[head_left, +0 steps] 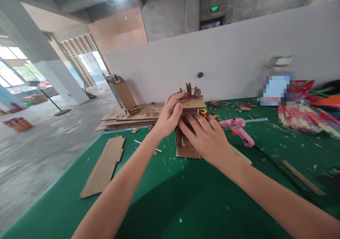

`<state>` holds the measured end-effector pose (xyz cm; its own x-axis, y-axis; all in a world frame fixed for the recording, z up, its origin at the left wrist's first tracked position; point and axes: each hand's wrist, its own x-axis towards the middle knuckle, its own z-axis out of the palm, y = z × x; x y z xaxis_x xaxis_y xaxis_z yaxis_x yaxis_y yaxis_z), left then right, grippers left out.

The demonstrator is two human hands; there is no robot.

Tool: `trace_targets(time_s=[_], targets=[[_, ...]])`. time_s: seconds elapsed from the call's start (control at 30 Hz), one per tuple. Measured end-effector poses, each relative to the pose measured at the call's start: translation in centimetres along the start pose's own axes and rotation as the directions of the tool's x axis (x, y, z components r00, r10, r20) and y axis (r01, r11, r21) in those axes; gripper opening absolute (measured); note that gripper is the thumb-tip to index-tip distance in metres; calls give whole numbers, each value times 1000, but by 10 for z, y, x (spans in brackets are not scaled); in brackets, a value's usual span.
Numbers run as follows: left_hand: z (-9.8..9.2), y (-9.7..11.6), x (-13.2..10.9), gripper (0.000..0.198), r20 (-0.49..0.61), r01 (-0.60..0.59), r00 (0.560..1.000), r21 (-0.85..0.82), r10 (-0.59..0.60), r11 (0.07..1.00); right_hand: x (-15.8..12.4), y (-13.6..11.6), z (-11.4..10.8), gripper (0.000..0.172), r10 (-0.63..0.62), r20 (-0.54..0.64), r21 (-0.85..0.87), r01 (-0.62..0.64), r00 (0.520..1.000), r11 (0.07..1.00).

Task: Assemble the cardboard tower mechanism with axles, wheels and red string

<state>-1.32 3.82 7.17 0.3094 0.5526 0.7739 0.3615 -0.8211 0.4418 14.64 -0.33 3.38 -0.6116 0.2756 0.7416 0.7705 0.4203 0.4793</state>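
A small cardboard box structure stands on the green table in front of me, its front partly open with a cavity inside. Its flat cardboard top carries upright round cardboard pieces and a thin red strand. My left hand grips the upper left corner, thumb at the front and fingers along the top. Just under the top panel, my right hand rests against the front with its fingers stretched out. Its fingertips are partly hidden at the opening, and I see nothing held in it.
A pink hot glue gun lies to the right, its cord trailing. Flat cardboard sheets are stacked back left, and a notched cardboard piece lies at left. Scraps litter the green table. Bagged sticks sit far right before a white partition.
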Motion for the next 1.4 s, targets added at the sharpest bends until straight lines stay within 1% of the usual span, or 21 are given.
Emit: trace_targets(time_s=[0.2, 0.33, 0.4, 0.5, 0.63, 0.7, 0.77, 0.87, 0.93, 1.0, 1.07, 1.13, 1.2, 1.27, 1.33, 1.4], targets=[[0, 0, 0, 50, -14, 43, 999, 51, -42, 998, 4, 7, -5, 43, 42, 16, -11, -41, 999, 999], [3, 3, -1, 47, -44, 56, 998, 50, -54, 997, 7, 8, -9, 46, 63, 62, 23, -64, 996, 998], [4, 4, -2, 45, -48, 51, 998, 50, -49, 997, 10, 7, -10, 45, 93, 88, 42, -97, 992, 994], [5, 5, -2, 44, -51, 56, 997, 46, -54, 997, 16, 5, -8, 42, 137, 129, 67, -146, 982, 987], [3, 5, -2, 44, -33, 62, 998, 52, -60, 997, 15, -1, -1, 38, 151, 128, 68, -161, 980, 985], [2, 4, -2, 45, -30, 65, 998, 55, -63, 996, 5, -8, 6, 37, 133, 125, 64, -141, 983, 988], [1, 4, -2, 45, -33, 70, 997, 58, -69, 996, -8, -17, 13, 34, 74, 114, 84, -84, 991, 993], [3, 5, -1, 44, -53, 89, 995, 62, -85, 994, -22, -25, 18, 36, 57, 172, 102, -75, 984, 992], [5, 6, -1, 44, -73, 98, 993, 56, -94, 994, -19, -21, 15, 38, 47, 179, 95, -65, 983, 993], [7, 6, -1, 43, -79, 102, 992, 47, -98, 994, -7, -11, 8, 40, 55, 154, 88, -69, 987, 994], [7, 6, -1, 41, -78, 105, 992, 37, -102, 994, 6, 0, 0, 42, 91, 137, 89, -104, 986, 991], [7, 6, -1, 40, -78, 101, 992, 30, -99, 994, 14, 5, -4, 43, 91, 121, 96, -103, 988, 990], [6, 5, -1, 39, -73, 99, 993, 32, -97, 995, 11, 2, -2, 43, 96, 107, 93, -106, 990, 990], [6, 6, -2, 40, -74, 102, 992, 39, -99, 994, 0, -7, 4, 42, 98, 113, 78, -107, 989, 991], [7, 6, -2, 42, -90, 110, 990, 46, -105, 993, -12, -17, 11, 39, 58, 140, 67, -68, 988, 995], [8, 6, -2, 43, -102, 121, 988, 52, -115, 991, -18, -20, 13, 38, 37, 148, 63, -47, 988, 997]])
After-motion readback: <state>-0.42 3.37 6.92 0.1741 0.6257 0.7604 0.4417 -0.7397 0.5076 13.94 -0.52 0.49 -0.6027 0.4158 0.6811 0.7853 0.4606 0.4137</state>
